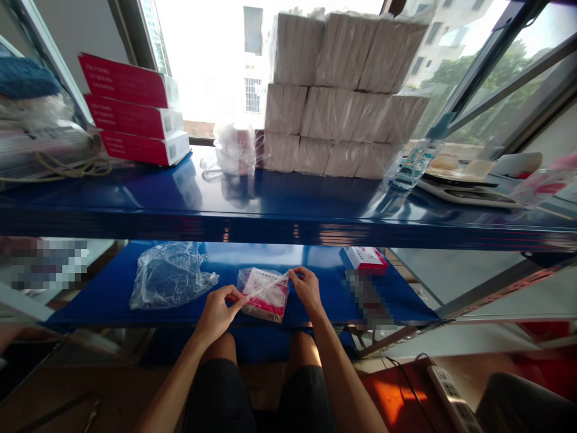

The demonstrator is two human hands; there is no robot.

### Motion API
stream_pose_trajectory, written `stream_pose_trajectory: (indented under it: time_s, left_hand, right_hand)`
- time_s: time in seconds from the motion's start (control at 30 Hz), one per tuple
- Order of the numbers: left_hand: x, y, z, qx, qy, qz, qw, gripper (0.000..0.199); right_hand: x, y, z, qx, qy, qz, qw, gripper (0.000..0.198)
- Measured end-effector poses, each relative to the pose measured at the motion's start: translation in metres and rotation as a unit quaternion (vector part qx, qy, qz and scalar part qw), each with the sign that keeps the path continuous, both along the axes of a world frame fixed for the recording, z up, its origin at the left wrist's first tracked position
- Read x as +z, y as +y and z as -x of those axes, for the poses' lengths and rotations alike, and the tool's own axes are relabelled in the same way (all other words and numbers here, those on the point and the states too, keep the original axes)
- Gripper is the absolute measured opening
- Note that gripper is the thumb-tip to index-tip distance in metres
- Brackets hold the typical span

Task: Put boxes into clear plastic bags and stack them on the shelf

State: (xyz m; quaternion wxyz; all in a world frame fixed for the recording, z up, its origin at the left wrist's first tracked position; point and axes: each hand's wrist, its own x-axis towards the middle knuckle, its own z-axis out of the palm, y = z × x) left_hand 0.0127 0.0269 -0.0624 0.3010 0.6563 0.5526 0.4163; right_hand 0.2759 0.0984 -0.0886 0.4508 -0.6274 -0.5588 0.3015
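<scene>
A small red and white box [270, 304] lies on the lower blue shelf, covered by a clear plastic bag [264, 287]. At the box's left side, my left hand [222, 308] pinches one end of the bag's plastic between thumb and fingers. Beyond the box's upper right corner, my right hand [305, 285] pinches the other end. A strip of the plastic runs slantwise over the box between both hands. Left of them rests a crumpled heap of clear plastic [169, 276].
Another red and white box [366, 260] sits at the lower shelf's right. The upper blue shelf's edge [270, 225] spans in front. On it stand stacked red boxes [135, 111], wrapped white packs [342, 114], a plastic bottle [415, 162] and a scale [469, 195].
</scene>
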Motion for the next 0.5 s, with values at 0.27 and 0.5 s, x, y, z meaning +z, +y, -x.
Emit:
stream_pose_trajectory:
  time_s: [0.27,0.5]
  left_hand:
    - [0.005,-0.001,0.012,0.082,-0.058,0.027,0.995,0.037]
    - [-0.017,0.027,-0.013,0.097,0.037,0.088,0.991,0.055]
  right_hand:
    - [-0.003,-0.011,-0.011,-0.024,0.048,-0.002,0.999,0.05]
    - [-0.01,-0.043,0.011,0.031,-0.039,0.057,0.997,0.055]
